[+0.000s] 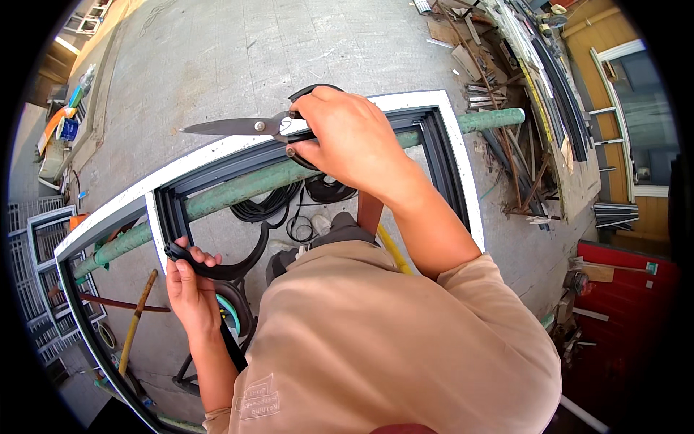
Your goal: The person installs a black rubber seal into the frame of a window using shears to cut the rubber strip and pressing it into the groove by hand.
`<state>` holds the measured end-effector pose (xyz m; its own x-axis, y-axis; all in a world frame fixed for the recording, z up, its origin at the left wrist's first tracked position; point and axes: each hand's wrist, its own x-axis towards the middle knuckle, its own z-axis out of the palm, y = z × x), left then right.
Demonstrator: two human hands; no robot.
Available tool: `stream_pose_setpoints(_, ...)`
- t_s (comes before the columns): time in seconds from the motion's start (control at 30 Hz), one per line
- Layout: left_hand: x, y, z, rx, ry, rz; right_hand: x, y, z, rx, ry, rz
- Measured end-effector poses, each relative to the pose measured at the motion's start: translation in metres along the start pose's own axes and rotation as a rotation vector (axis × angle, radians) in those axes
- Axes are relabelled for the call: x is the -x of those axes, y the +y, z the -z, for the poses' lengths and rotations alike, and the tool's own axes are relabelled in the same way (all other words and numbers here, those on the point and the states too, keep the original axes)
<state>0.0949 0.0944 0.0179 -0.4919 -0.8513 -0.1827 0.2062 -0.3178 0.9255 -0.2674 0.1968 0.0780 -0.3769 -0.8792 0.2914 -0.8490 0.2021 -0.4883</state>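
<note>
My right hand (350, 134) is closed around the black handles of a pair of large scissors (231, 126). Their dark blades look together and point left, above the far side of a white window frame (463, 166). At the frame's inner crossbar, my left hand (191, 293) pinches the end of a black rubber sealing strip (242, 269) between thumb and fingers. From there the strip curves right and downward toward my body. Dark grooved channels (434, 137) line the inside of the frame.
A green pipe (246, 192) runs beneath the frame and supports it. Black coils (267, 206) lie on the floor near my feet. A yellow-brown pole (137, 322) leans at left. Scrap metal and wood (506, 145) are piled at right, near a red panel (629, 304).
</note>
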Motion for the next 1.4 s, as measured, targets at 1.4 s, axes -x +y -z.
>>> stream_pose_setpoints(1.4,-0.006,0.004,-0.023,0.086,-0.141,-0.08,0.053,-0.068,-0.133,-0.716,-0.564,0.413)
